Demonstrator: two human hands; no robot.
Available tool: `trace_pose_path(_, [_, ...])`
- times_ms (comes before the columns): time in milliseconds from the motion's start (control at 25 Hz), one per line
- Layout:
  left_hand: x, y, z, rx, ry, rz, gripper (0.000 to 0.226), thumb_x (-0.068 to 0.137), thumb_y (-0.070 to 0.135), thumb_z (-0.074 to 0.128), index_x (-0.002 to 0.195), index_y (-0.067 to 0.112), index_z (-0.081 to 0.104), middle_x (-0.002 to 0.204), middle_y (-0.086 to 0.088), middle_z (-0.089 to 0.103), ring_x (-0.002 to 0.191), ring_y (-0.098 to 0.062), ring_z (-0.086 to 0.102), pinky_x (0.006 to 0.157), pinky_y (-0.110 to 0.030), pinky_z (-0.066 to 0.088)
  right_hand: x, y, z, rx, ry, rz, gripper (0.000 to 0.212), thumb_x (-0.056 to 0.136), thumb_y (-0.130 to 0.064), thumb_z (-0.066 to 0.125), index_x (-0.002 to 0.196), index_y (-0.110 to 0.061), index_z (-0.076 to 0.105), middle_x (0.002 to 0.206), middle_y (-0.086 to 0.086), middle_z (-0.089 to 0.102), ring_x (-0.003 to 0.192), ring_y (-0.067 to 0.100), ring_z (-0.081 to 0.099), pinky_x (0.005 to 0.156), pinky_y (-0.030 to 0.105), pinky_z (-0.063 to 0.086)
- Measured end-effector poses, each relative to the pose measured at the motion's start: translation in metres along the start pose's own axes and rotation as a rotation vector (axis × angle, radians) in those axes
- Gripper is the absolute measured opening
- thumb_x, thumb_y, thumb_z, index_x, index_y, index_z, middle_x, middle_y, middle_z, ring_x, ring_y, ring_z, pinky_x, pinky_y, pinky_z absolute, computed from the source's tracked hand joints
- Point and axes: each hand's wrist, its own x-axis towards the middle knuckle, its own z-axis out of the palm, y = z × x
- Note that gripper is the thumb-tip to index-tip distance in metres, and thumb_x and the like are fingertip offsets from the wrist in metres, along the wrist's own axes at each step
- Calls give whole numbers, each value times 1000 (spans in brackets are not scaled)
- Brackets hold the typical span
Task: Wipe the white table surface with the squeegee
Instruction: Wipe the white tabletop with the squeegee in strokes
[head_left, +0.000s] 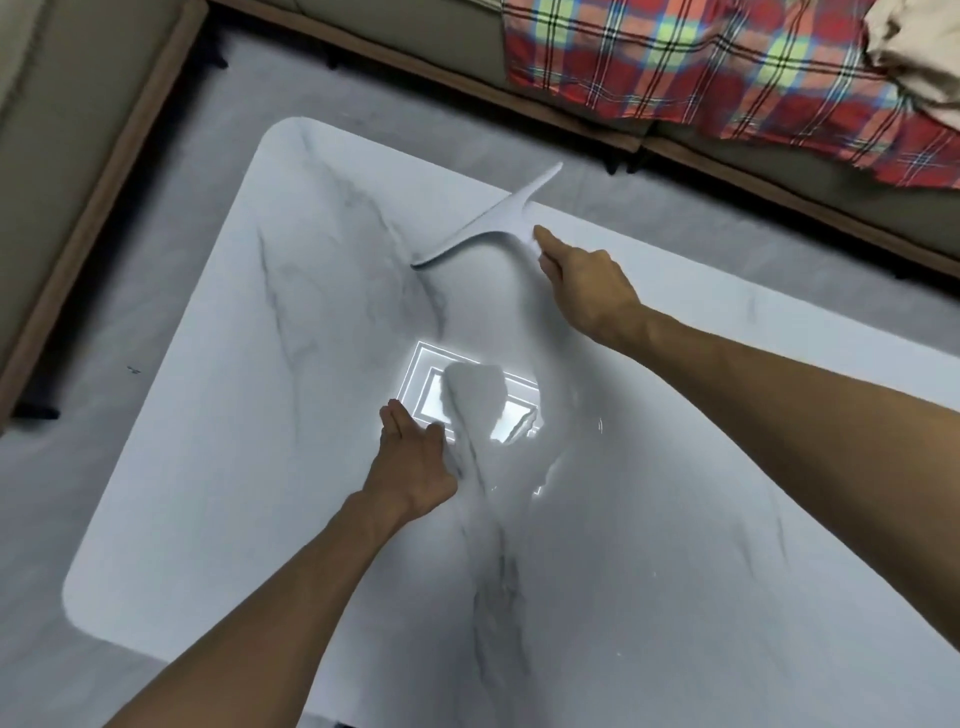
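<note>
Left hand (415, 462): flat, fingers together and extended, palm down on the white marble-look table (208, 467). Holds nothing. Reads as a brace, taking body weight while the other arm reaches across the top. Just beyond its fingertips sits a bright rectangular glare (431, 384), a ceiling light mirrored in the glossy top; a hand-shaped dark reflection cuts across it.

Ahead of the left hand and just left of the right hand: the squeegee (493, 221), pale grey, T-shaped. Its curved blade end points back toward the person, near the middle of the far side of the table; its handle runs away toward the far edge and looks to reach past it. It is motion-blurred, so I cannot tell whether it lies flat on the top or is lifted a little.

Right hand (587, 291): arm stretched well forward, index finger (545, 236) pointing out, remaining fingers curled loosely under. The fingertip is right at the squeegee's nearer side, touching or just short of it; blur hides which. No grip closed around the tool. Judgement: the hand is at the tool's middle because that is where the handle meets the blade, the natural place to take hold.

Beyond the right hand, past the far table edge: a sofa base (727, 171) with a red plaid blanket (701, 67) draped over it, well apart from the work.

Judgement: wiping has not started; the grasp comes first.
</note>
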Motion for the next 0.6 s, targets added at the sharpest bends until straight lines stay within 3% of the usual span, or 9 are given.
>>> trace_pose_path(120, [-2,4,-1,32,8,10,48,80,12,41,127,3,40,143,-51,2,141,-56,-10,120,-51,5,-55,50,1,-40,-6,20,42,103,-38,25,144,-41,28,105,19,67,91,42,59,73,40,43])
trace_pose_path(400, [-11,16,-3,87,26,-10,47,86,15,42,131,3,39,146,-49,-1,141,-56,-7,120,-49,6,-222,154,-8,-61,-82,256,45,100,-44,22,145,-44,27,72,0,61,66,28,57,65,40,50])
trace_pose_path(480, [-13,20,-2,92,55,-17,46,87,15,43,131,3,40,146,-47,4,141,-56,-2,119,-48,9,-251,165,-17,-41,-83,334,49,97,-49,21,145,-43,30,71,-1,62,65,27,55,65,37,47])
trace_pose_path(600, [-13,25,0,89,105,-38,44,88,11,44,130,0,41,144,-46,14,140,-55,8,119,-48,15,-244,163,-33,128,69,375,49,96,-52,26,143,-41,37,88,6,70,82,33,63,76,34,47])
